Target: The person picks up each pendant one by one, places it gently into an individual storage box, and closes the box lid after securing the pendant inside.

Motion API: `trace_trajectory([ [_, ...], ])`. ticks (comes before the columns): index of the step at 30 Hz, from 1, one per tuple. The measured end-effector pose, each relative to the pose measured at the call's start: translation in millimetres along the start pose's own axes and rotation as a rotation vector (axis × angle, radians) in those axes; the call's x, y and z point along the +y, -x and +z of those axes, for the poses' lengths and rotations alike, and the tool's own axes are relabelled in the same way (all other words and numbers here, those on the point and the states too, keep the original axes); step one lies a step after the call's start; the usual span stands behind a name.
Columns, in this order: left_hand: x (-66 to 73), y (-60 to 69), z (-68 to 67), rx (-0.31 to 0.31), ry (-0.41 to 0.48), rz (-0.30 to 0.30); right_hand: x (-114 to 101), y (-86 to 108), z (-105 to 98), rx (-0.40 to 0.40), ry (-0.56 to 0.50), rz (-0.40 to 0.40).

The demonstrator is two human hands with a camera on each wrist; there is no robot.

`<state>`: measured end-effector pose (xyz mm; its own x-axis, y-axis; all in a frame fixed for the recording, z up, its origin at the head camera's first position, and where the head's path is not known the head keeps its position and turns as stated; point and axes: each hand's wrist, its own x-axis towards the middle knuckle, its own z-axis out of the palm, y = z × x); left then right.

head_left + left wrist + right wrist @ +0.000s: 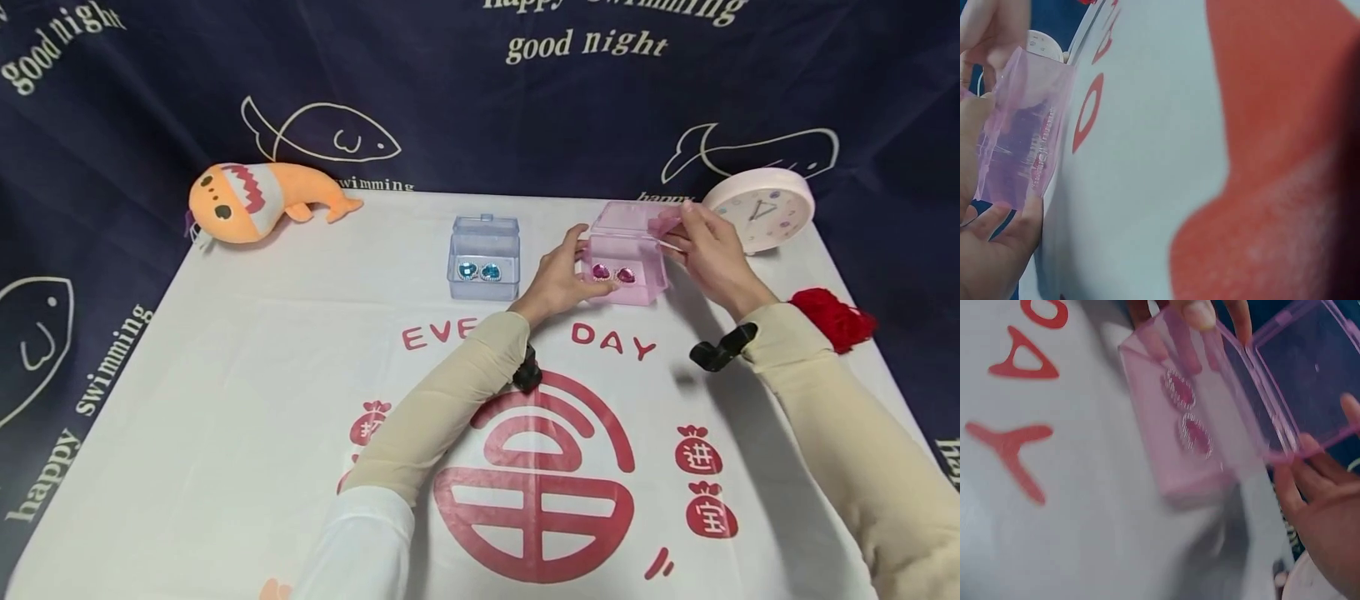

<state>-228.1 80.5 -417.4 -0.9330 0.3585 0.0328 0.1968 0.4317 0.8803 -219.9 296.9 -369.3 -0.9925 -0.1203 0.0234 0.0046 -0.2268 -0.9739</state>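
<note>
A see-through pink box (643, 293) stands at the back right of the table with its hinged lid (626, 218) raised. Inside it lie two pink gem pieces (1180, 389) with beaded silver-coloured rims. My left hand (557, 282) grips the box from its left side, thumb at the front and fingers around the side. On the other side, my right hand (716, 250) holds the right edge near the lid and hinge; in the right wrist view its fingers touch the box by the hinge. To the left is a see-through blue box (483, 291), lid up, holding two blue gem pieces (468, 271).
A pale pink round clock (765, 208) stands right behind my right hand. Red yarn (836, 319) lies by the right table edge. An orange plush shark (262, 200) rests at the back left. Dark printed fabric (465, 100) hangs behind the white tabletop (225, 400).
</note>
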Motion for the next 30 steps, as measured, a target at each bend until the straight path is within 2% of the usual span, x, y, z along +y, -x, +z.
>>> trace_trajectory([
  [4, 1.6, -1.0, -2.7, -0.025, -0.01, 0.029, 5.4, 8.6, -12.9, -0.124, -0.081, 0.066],
  [8, 2.2, -0.8, -6.9, -0.07, -0.073, 0.081, 12.5, 13.5, -19.9, -0.172, -0.088, 0.125],
  [11, 1.8, -0.5, -8.2, -0.1, -0.1, 0.09, 18.2, 16.9, -22.2, -0.154, -0.036, 0.152],
  [17, 0.5, -0.6, -5.5, -0.121, -0.107, 0.059, 28.7, 23.3, -21.1, -0.11, 0.028, 0.158],
  [23, -0.8, 0.6, -4.0, -0.107, -0.12, 0.075, 34.9, 28.9, -12.9, -0.074, -0.051, 0.142],
  [30, 2.4, 1.7, -3.8, -0.099, -0.107, 0.077, 37.6, 31.8, -5.6, 0.017, -0.124, 0.126],
])
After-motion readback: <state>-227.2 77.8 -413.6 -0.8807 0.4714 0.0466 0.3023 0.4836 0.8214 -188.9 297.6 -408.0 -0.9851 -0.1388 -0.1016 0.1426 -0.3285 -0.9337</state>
